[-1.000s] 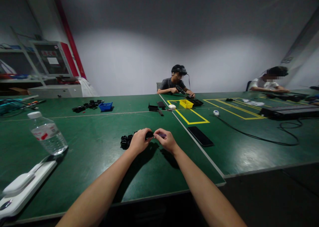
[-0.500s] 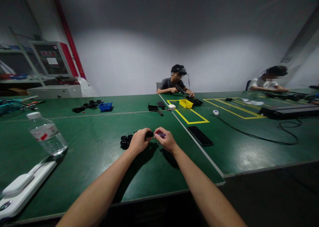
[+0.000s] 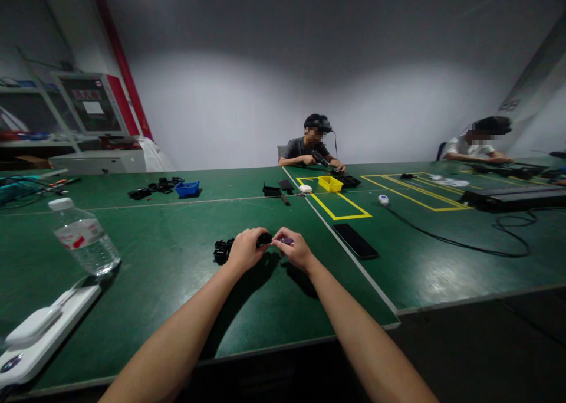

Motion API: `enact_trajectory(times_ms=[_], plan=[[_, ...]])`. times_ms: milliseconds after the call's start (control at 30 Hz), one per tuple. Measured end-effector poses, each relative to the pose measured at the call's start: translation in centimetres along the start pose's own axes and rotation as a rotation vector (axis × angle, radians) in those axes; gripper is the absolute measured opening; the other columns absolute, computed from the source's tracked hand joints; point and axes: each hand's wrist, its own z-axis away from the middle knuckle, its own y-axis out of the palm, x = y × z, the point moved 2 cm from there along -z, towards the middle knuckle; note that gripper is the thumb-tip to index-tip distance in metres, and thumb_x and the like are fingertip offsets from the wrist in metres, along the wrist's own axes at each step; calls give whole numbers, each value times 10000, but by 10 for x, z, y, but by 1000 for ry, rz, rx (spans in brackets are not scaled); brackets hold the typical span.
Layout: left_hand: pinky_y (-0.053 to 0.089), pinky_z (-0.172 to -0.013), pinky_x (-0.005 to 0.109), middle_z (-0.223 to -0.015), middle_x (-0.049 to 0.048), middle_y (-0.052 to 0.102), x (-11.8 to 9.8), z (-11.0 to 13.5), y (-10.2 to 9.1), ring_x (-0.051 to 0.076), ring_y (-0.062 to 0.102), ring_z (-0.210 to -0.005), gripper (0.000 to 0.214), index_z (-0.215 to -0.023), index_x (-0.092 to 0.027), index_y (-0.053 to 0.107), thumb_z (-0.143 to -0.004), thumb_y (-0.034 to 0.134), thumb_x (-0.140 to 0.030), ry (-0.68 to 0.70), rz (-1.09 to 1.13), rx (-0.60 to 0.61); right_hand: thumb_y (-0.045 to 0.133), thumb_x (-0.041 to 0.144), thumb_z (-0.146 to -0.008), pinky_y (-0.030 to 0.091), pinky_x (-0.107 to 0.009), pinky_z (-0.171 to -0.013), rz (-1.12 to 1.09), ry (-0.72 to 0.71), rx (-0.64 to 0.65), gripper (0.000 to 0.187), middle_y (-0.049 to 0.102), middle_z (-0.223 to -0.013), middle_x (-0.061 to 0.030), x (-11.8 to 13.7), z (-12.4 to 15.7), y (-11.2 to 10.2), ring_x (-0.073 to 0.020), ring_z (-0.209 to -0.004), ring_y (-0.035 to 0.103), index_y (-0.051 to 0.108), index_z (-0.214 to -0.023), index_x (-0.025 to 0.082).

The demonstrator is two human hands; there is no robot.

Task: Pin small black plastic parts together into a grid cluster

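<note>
My left hand (image 3: 246,248) is closed around a small black part (image 3: 264,239), whose end sticks out past the thumb and fingers. A small tool with a clear purple handle (image 3: 286,241) is pinched in my right hand (image 3: 296,251); its tip points left and meets or nearly meets the black part. What the tip does there is too small to tell. Both hands are just above the green table (image 3: 168,308). Several black parts (image 3: 221,251) lie bunched beside my left hand, partly hidden by it.
To the left stand a water bottle (image 3: 84,238) and a white device (image 3: 48,332). A black phone (image 3: 355,241) lies to the right. Farther back are a blue bin (image 3: 187,189), a yellow bin (image 3: 331,183) and black pieces (image 3: 157,187). Two people sit across the table.
My right hand has shifted very slightly left, toward the black part. Both hands keep their hold, and nothing else on the table has visibly moved.
</note>
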Motion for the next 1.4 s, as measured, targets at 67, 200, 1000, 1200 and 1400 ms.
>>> enact_trajectory(times_ms=[67,200,1000,1200,1400], plan=[[449,-763,300,-1002,40,696,0,0,0,217,616,-902,270,-1084,-238,627,-822,650,-299,8,10,7,600,275,-797,391,-231,-560,7,-9,22,90,595,-645,24,0,0,0,-127,-578,527,616,-755,197],[446,-746,297,-973,37,699,-1,0,-2,215,615,-887,241,-1062,-241,640,-827,637,-296,15,1,16,599,276,-800,391,-237,-591,40,-44,31,96,593,-658,23,3,0,1,-130,-606,528,624,-752,197],[427,-827,333,-982,19,708,6,-3,-10,227,577,-946,258,-1054,-296,660,-798,672,-267,26,-102,20,592,315,-813,393,-214,-531,-2,11,6,149,608,-641,26,2,2,2,-109,-540,510,610,-728,194],[419,-827,341,-1011,14,707,8,-3,-10,233,572,-959,254,-1057,-301,653,-804,673,-280,25,-109,15,610,315,-803,390,-216,-540,-8,3,8,149,602,-658,28,2,2,3,-106,-549,508,596,-719,192],[406,-854,354,-1029,21,702,7,-3,-12,239,559,-993,291,-1077,-304,646,-792,674,-254,32,-138,27,609,309,-798,388,-220,-539,-18,0,3,142,612,-655,24,-1,1,3,-110,-549,506,605,-721,190]])
